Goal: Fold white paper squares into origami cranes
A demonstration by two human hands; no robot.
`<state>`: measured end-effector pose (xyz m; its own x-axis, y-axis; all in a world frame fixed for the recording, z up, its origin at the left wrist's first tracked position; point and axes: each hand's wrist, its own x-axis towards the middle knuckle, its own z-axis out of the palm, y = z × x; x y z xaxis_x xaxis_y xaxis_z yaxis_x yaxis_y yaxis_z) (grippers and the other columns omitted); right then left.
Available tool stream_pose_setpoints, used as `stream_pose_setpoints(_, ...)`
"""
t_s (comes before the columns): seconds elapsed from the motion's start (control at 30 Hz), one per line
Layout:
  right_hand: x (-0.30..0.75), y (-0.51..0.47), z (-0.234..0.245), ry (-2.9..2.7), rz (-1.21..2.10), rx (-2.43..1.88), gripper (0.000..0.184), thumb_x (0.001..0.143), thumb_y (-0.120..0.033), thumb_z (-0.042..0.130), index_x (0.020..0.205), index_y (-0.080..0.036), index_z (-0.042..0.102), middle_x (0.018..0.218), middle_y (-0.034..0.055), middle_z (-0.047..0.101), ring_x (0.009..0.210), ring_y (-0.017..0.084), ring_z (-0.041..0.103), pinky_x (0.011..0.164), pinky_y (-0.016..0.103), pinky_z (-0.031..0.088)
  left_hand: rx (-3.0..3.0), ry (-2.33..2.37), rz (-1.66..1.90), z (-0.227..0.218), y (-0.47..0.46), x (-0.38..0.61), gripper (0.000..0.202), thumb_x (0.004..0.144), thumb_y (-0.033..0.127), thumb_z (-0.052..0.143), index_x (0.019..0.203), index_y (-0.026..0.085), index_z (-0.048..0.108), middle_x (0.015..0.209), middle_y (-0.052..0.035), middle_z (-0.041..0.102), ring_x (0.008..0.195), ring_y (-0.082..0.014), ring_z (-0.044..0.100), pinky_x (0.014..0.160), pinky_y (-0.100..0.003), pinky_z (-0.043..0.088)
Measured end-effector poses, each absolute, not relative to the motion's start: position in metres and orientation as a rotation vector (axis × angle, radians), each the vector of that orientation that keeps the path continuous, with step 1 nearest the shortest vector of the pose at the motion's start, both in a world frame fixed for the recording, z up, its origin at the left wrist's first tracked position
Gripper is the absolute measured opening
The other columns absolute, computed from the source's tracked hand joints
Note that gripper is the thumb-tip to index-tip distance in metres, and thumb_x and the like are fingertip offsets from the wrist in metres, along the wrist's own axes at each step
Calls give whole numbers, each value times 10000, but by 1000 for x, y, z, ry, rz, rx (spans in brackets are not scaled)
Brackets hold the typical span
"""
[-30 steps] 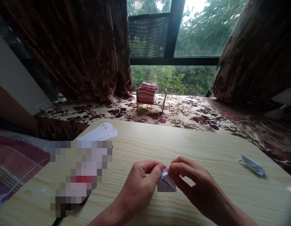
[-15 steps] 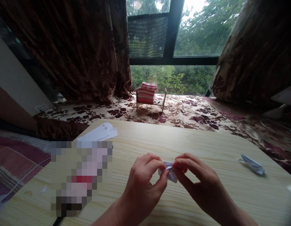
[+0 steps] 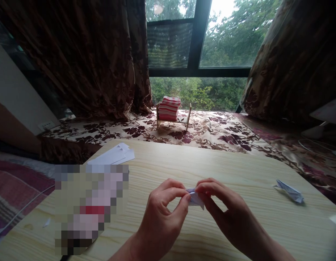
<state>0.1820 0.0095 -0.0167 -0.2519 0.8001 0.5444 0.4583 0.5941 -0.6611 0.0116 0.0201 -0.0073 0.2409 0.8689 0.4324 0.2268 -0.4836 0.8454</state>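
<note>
Pinched a small folded paper (image 3: 195,200) between both hands, low in the view and just right of the middle, over the pale wooden table (image 3: 157,163). Could not tell touching from hovering there. Pressed thumb and fingertips of the left hand (image 3: 161,214) together on the left end of the paper, and clasped the right end with the bent fingers of the right hand (image 3: 236,210), tips near those of the left. Left only the middle of the paper showing in the narrow space between, with a pointed corner angled down toward the right. Could not make out the far side, hidden behind the fingers. Had a second folded paper (image 3: 290,191), long and narrow, lying well apart on the right of the table. Had flat white paper strips (image 3: 110,156) overlapping at the far left edge, just beyond a pixelated patch (image 3: 92,210), and a tiny white scrap (image 3: 47,222) farther left. Saw beyond the table a patterned cloth (image 3: 217,130), and upon it a small stand (image 3: 188,117) bearing a pile of red-and-white striped cloths (image 3: 169,108), before the window (image 3: 170,43).
</note>
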Motion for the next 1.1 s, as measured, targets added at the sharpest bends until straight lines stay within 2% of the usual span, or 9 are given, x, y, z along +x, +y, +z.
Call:
stream_pose_setpoints(0.17,185,8,-18,-1970,445,-1034,126,924,-145,442,929,-217,545,854,27,608,732,128,598,650,230,476,1851,1012,1261,-5,20,12,143,802,127,578,726,171,690,789,-31,668,753,-135,636,709,-214,504)
stream_pose_setpoints(0.33,188,9,-14,-2065,435,-1005,138,930,-139,427,957,-220,534,881,33,582,727,126,567,640,234,459,1931,997,1321,-7,20,12,44,751,129,658,725,158,679,789,-34,672,753,-138,641,718,-219,515)
stream_pose_setpoints(0.53,186,9,-14,-2004,498,-987,146,932,-138,421,969,-234,524,907,25,561,768,126,562,674,248,470,2062,923,1477,-9,20,14,120,766,41,598,735,138,661,759,-48,647,716,-128,630,665,-209,523)
stream_pose_setpoints(0.77,182,5,-21,-1794,522,-1174,201,878,-220,547,1061,-245,468,936,22,598,805,155,591,734,307,506,2128,879,1540,-8,17,12,120,760,23,610,759,131,662,777,-56,633,722,-123,621,661,-201,520)
stream_pose_setpoints(0.9,182,6,-15,-1837,560,-1070,95,887,-168,508,955,-233,515,880,10,586,786,139,581,702,278,506,2159,834,1552,-6,16,12,120,758,19,614,763,129,661,770,-57,628,717,-121,616,663,-209,521)
stream_pose_setpoints(1.1,181,5,-8,-1834,543,-992,157,871,-105,507,974,-221,529,891,16,582,814,131,577,718,254,494,2169,820,1558,-4,17,13,109,741,21,630,730,129,644,765,-49,631,710,-114,615,662,-202,519)
